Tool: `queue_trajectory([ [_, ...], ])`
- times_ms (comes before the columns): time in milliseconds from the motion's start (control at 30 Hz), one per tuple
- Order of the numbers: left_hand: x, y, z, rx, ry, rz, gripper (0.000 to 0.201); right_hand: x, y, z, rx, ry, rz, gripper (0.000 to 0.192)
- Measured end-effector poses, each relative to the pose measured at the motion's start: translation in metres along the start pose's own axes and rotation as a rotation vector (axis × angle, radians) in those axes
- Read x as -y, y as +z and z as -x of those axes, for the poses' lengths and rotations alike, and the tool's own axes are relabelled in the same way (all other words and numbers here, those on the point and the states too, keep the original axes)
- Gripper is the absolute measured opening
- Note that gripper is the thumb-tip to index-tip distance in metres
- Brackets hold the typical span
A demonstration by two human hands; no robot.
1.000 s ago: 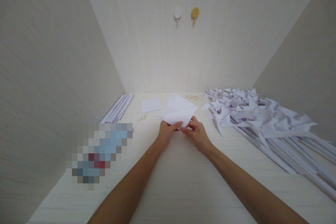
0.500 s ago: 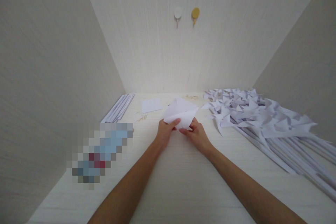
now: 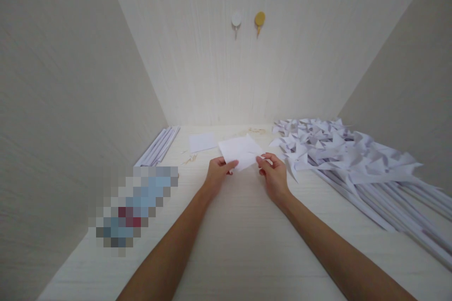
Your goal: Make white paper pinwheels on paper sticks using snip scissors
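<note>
White, creased paper sheet [image 3: 240, 151] sits pinched by the fingers of the left hand [image 3: 214, 176], thumb on its near-left edge; the fingers of the right hand [image 3: 277, 178] nip its right corner. It spans sideways between them, left of the pinwheel heap [image 3: 325, 146], which the right hand is nearer. Farther left of that heap: a paper square [image 3: 202, 142], then rolled paper sticks [image 3: 158, 146].

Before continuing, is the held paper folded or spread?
Mostly spread: the paper shows a broad face between left hand and right hand. Whether its right-side line is crease or cut, I cannot tell.
</note>
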State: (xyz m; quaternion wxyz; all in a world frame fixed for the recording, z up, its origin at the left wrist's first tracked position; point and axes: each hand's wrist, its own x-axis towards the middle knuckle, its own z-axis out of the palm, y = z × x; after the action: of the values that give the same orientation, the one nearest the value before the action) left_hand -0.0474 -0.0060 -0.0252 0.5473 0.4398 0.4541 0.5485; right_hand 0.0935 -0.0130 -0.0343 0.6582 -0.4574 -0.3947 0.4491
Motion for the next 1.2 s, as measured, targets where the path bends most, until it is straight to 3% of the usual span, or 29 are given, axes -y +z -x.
queue_trajectory([
  [167, 0.000, 0.011, 0.009, 0.066, 0.079, -0.023, 0.031, 0.003, 0.000, 0.000, -0.013, 0.035, 0.017, 0.028],
  [233, 0.001, 0.013, 0.010, 0.037, 0.072, -0.002, 0.031, 0.003, 0.002, 0.002, 0.080, 0.028, 0.121, 0.027],
  [367, 0.004, 0.014, 0.008, -0.070, 0.034, 0.089, 0.027, 0.004, 0.005, 0.006, 0.293, -0.140, 0.356, 0.027],
  [467, 0.003, 0.014, 0.007, -0.105, 0.017, 0.186, 0.029, 0.005, 0.005, 0.007, 0.364, -0.158, 0.394, 0.017],
  [900, 0.000, 0.015, 0.007, -0.097, 0.003, 0.237, 0.035, 0.007, 0.005, 0.008, 0.351, -0.094, 0.339, 0.013],
  [1200, 0.000, 0.014, 0.008, -0.073, -0.001, 0.252, 0.035, 0.003, 0.003, 0.006, 0.375, -0.142, 0.303, 0.016],
])
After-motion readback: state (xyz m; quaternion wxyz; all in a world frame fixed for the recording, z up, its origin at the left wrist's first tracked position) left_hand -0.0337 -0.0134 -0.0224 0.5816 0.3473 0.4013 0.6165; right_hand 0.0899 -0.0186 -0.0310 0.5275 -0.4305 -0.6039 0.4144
